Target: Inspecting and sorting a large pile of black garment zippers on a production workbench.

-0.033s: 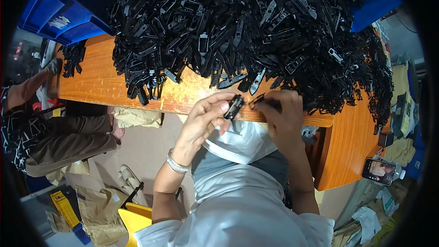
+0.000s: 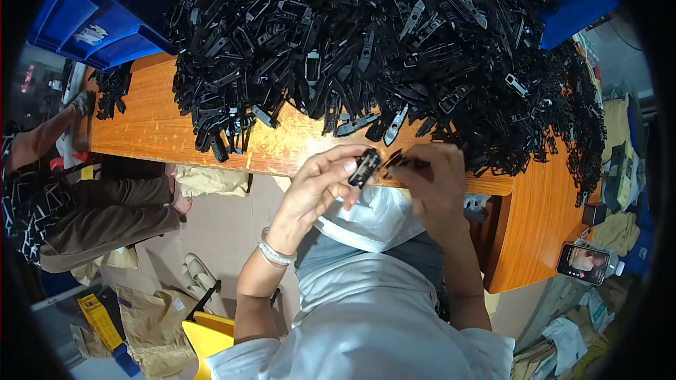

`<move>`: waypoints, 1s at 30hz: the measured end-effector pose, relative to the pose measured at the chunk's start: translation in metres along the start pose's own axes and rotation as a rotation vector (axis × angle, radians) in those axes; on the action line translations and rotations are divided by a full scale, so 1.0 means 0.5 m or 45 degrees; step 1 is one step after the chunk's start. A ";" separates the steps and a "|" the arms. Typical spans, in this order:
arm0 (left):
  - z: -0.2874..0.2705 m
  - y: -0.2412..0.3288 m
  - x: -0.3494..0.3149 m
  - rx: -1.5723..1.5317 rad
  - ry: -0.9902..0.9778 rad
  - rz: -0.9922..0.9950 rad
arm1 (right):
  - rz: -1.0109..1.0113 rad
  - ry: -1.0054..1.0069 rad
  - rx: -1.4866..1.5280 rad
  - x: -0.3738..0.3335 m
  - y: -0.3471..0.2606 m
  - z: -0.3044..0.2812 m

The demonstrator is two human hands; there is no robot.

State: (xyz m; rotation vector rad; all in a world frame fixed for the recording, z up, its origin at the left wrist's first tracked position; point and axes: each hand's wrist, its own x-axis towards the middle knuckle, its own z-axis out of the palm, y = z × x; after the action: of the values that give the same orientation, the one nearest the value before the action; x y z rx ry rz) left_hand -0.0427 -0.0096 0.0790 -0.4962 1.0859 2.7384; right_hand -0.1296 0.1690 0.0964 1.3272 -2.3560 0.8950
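My left hand (image 2: 307,188) pinches a short, glossy black plastic piece (image 2: 363,167) between thumb and fingers, just over the table's front edge. Close by on its right, my right hand (image 2: 438,181) is closed on a thin dark plastic piece (image 2: 395,160); its far end is lost among the fingers. A small gap seems to separate the two pieces. Beyond both hands lies a big heap of black plastic parts (image 2: 338,42), long and narrow, some with slots. One grey-faced part (image 2: 396,125) rests at the heap's near edge. A white plastic bag (image 2: 366,222) covers my lap.
The heap fills most of the wooden table (image 2: 141,134). A blue crate (image 2: 98,17) stands at the far left, and a phone (image 2: 583,263) leans at the right. Another person's legs (image 2: 120,204) show on the left, near a yellow stool (image 2: 211,341).
My left hand has shifted slightly right with the black piece. My right hand has come down a little. Both keep their grip.
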 end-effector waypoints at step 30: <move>0.066 -0.016 0.074 2.494 0.362 1.334 | 0.698 0.467 0.548 -0.094 -0.009 -0.033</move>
State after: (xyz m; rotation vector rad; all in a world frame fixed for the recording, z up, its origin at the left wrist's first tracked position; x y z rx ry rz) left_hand -0.0831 0.0196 0.0830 0.1395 3.6376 0.4818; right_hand -0.1015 0.2091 0.0860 0.5380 -2.3256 1.7131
